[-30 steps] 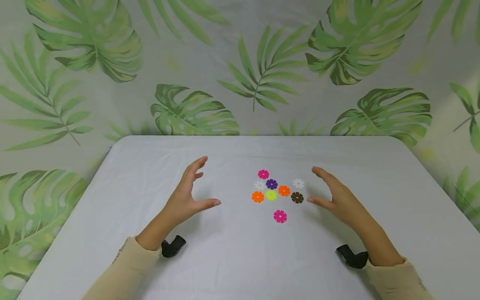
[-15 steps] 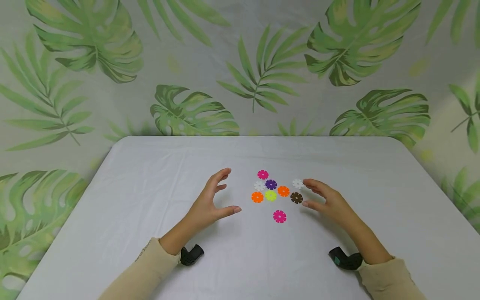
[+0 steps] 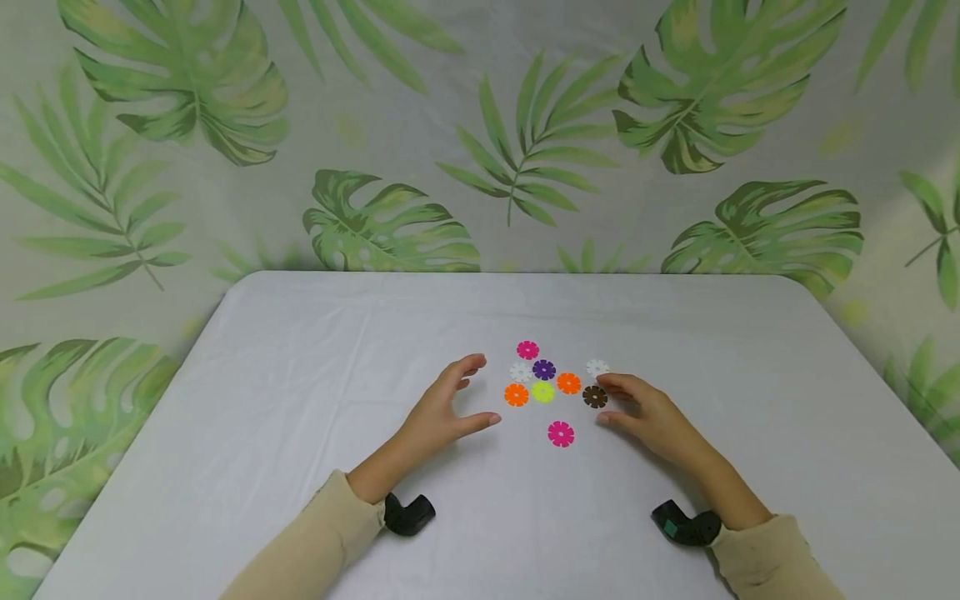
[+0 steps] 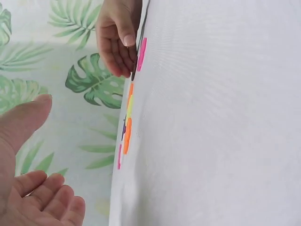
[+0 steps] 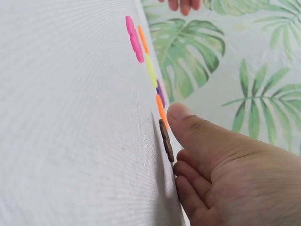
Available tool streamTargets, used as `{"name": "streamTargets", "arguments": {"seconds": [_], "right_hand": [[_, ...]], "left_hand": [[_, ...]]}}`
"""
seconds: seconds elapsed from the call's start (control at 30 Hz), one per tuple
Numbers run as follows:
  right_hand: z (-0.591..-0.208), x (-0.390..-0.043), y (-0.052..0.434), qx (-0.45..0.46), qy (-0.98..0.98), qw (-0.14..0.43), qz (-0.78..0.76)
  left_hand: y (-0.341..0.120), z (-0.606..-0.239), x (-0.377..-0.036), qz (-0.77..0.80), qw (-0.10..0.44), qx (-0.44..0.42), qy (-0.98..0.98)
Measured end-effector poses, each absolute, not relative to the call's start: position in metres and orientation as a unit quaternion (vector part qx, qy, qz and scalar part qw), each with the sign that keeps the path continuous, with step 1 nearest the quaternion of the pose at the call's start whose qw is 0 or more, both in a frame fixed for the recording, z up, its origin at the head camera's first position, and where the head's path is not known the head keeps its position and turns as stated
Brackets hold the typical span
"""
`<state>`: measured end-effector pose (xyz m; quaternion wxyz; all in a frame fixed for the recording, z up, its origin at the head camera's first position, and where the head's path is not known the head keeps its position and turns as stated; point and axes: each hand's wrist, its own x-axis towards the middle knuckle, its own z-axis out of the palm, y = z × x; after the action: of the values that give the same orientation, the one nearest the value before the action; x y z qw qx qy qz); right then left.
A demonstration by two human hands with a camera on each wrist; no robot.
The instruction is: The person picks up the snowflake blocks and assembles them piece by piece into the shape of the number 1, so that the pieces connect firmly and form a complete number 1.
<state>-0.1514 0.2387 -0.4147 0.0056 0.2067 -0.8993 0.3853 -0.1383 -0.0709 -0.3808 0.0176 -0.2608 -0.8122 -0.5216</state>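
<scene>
I saw right hand [image 3: 651, 414] spread, fingers touching brown disc [image 3: 595, 397]; left hand [image 3: 442, 412] spread beside orange disc [image 3: 516, 394] on counter [image 3: 300, 400].

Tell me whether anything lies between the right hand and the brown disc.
Nothing visible does. The right hand sits right beside the brown disc with open fingers at its edge; the orange disc lies on the disc's far side.

A staged recording booth: a white-clothed table [image 3: 300, 400] enclosed by a leaf-printed fabric backdrop [image 3: 480, 150].
</scene>
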Motion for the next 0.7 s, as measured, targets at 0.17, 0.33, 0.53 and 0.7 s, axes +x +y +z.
{"name": "streamTargets", "arguments": {"seconds": [0.17,0.33,0.53,0.7], "right_hand": [[-0.417,-0.153,0.239,0.213,-0.901,0.014,0.379],[-0.418,-0.154,0.238,0.212,-0.901,0.023,0.377],[-0.418,-0.155,0.237,0.202,-0.909,0.024,0.364],[-0.419,-0.156,0.236,0.198,-0.913,0.023,0.356]], "left_hand": [[-0.072,-0.400,-0.149,-0.505,-0.003,-0.248,-0.827],[-0.072,-0.408,-0.153,-0.490,-0.023,-0.250,-0.834],[-0.069,-0.416,-0.159,-0.455,-0.031,-0.256,-0.852],[-0.064,-0.421,-0.165,-0.426,-0.017,-0.265,-0.865]]}}
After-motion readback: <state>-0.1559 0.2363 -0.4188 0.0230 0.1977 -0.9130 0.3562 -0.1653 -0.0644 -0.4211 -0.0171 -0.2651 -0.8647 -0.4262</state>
